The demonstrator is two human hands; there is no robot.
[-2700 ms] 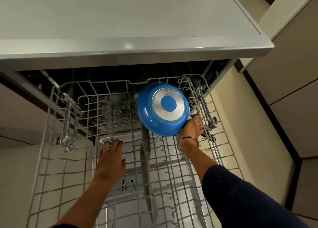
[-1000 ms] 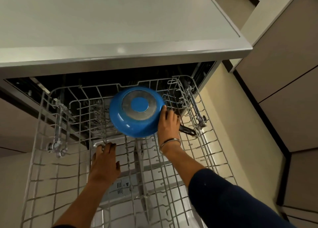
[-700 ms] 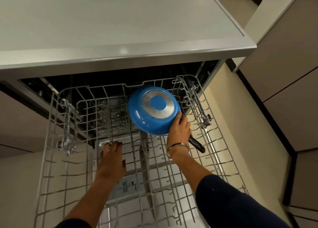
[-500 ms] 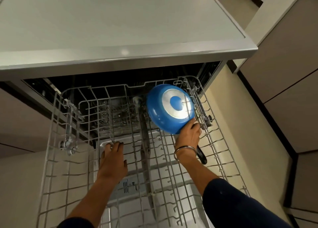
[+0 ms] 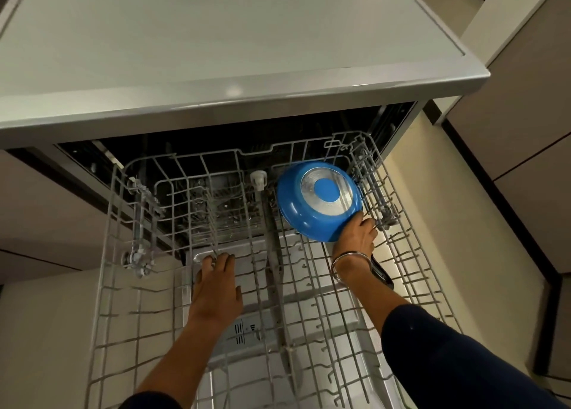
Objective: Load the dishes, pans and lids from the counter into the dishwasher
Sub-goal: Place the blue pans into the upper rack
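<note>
A blue pan [image 5: 318, 203] with a silver ring on its base is upside down and tilted at the back right of the pulled-out wire rack [image 5: 114, 254]. My right hand [image 5: 355, 237] grips the pan where its black handle [image 5: 381, 272] meets the rim; the handle runs back under my wrist. My left hand [image 5: 216, 288] rests flat on the rack's wires in the middle, fingers straight, holding nothing. The rack holds nothing else that I can see.
The grey counter top [image 5: 216, 47] overhangs the dishwasher opening [image 5: 216, 149]. A white spray-arm hub [image 5: 258, 180] sits at the rack's centre back, with folding tine rows on both sides. The open door [image 5: 278, 362] lies below the rack. Beige cabinet fronts [image 5: 509, 130] stand to the right.
The pan swung left, then back to the right rear corner of the rack, in my right hand, which has slid down to the handle joint. My left hand has stayed on the rack.
</note>
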